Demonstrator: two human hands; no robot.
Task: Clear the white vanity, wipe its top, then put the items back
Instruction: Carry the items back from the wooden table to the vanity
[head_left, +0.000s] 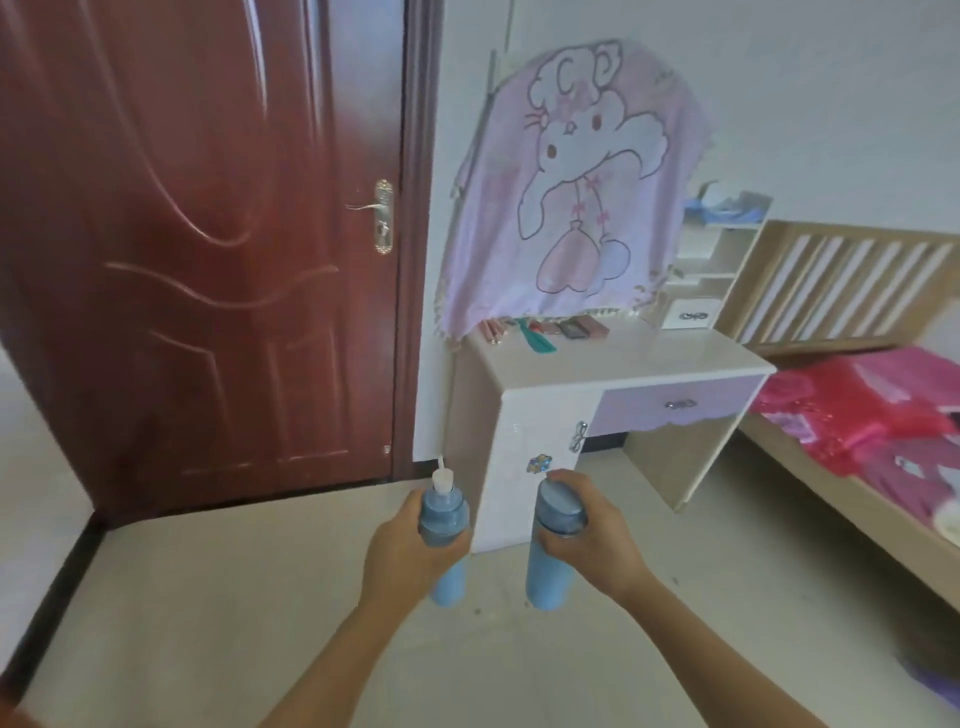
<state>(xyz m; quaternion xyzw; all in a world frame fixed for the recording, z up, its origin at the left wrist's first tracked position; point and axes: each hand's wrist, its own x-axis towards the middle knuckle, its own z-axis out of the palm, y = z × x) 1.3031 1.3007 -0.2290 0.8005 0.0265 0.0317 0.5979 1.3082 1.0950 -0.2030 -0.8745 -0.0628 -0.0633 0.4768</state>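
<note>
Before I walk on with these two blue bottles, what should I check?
1. Grip of the left hand on the pump bottle: fingers wrap it, ok.
2. Grip of the right hand on the capped bottle: ok.
3. Sealed pump nozzle: cannot tell.
4. Cleared vanity top: not ok, a green comb and small makeup items lie at its back.
5. Bare space at its front: ok.
6. Wiped surface: cannot tell.
</note>
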